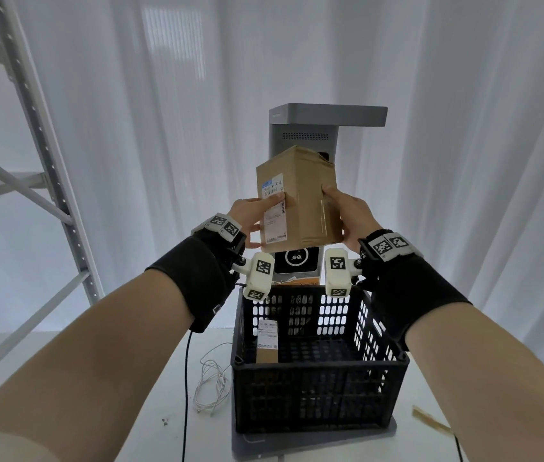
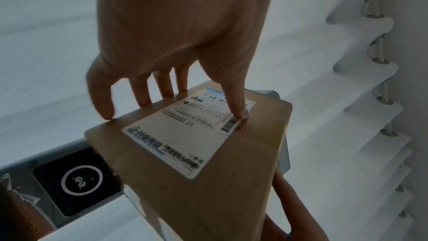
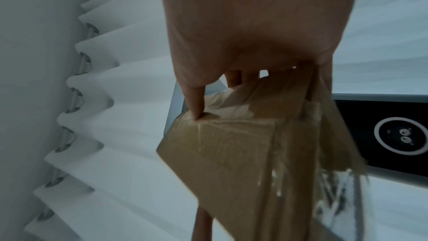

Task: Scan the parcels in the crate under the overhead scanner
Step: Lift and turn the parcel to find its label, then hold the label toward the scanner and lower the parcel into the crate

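At frame centre, a parcel (image 1: 297,198) is held between the left hand (image 1: 251,215) and right hand (image 1: 350,216), in front of the overhead scanner (image 1: 314,128). Below it, the crate (image 1: 317,388) sits on the worktop (image 1: 150,395), a second parcel (image 1: 268,340) inside at its left. A coiled cable (image 1: 212,381) lies left of the crate; shelving (image 1: 23,181) occupies the left edge.

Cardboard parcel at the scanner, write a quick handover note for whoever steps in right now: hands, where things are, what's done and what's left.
Left hand: grips the cardboard parcel, thumb on its shipping label.
Right hand: grips the parcel's taped side.
The parcel is held up in front of the overhead scanner, above the black crate.
One more labelled parcel stands in the crate's left corner.
Whether this parcel has scanned cannot be told.
Left: finish this scan, then scan the one in the crate.
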A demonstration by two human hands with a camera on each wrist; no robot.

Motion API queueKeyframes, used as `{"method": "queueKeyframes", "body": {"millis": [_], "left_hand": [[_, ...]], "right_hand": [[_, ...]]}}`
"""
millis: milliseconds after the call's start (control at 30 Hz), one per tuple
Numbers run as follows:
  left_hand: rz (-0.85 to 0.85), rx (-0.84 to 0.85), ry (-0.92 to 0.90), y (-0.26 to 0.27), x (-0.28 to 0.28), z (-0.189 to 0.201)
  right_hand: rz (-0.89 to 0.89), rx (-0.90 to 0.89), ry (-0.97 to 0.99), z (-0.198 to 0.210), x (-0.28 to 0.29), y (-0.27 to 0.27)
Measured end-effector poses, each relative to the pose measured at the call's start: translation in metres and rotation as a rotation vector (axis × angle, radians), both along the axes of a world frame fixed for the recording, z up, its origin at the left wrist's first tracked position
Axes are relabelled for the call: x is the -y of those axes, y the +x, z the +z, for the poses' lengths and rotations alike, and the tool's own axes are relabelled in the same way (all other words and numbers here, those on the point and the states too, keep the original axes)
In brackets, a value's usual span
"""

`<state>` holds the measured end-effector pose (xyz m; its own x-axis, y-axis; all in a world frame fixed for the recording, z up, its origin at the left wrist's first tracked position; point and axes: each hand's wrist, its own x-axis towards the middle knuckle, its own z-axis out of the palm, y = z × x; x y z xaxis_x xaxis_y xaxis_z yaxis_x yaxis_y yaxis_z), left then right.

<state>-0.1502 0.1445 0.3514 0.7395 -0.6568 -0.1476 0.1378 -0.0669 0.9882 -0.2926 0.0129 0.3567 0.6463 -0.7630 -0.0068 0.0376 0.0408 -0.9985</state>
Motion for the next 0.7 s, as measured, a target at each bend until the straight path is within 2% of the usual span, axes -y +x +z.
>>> {"method": "queueKeyframes", "body": {"millis": [100, 233, 700], "left_hand": [[0.025, 0.019, 0.039, -0.002, 0.0, -0.004], [0.061, 0.01, -0.006, -0.004, -0.002, -0.007], [0.089, 0.015, -0.063, 0.014, -0.004, -0.012]], "right_hand": [[-0.067, -0.028, -0.003, -0.003, 0.003, 0.006], [-0.129, -0.03, -0.019, -0.008, 0.015, 0.014], [-0.081, -0.085, 0.06, -0.02, 0.016, 0.021]]}}
